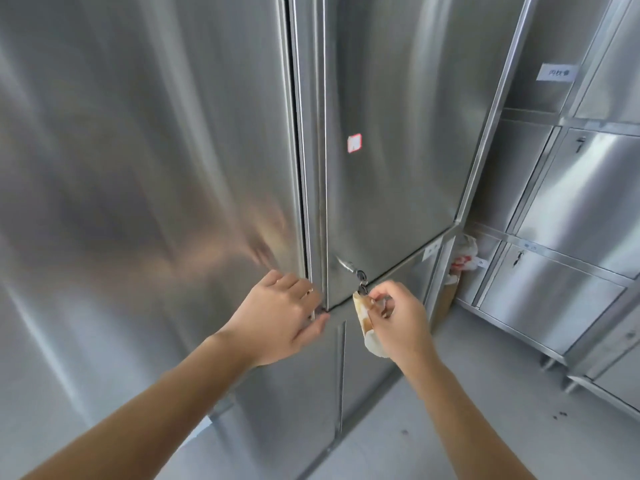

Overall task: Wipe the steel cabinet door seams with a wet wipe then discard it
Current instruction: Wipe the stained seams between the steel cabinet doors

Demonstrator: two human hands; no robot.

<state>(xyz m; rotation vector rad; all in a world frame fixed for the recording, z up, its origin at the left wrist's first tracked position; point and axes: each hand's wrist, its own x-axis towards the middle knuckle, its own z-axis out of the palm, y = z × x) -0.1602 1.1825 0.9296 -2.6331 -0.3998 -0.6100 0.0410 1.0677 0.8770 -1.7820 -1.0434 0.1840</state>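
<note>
Hands at the steel cabinet door seams, low in the frame.
Left hand (277, 315) grips the big left door's (138, 168) edge at the vertical seam (304, 168); right of it, right hand (394, 320) pinches a crumpled wet wipe (364, 315), white with brown stains, beside the dangling keys (362, 277).

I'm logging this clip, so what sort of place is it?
Probably a storage or locker room: tall steel cabinet doors, a bank of smaller labelled, lockable compartments, and a bare grey floor.
</note>
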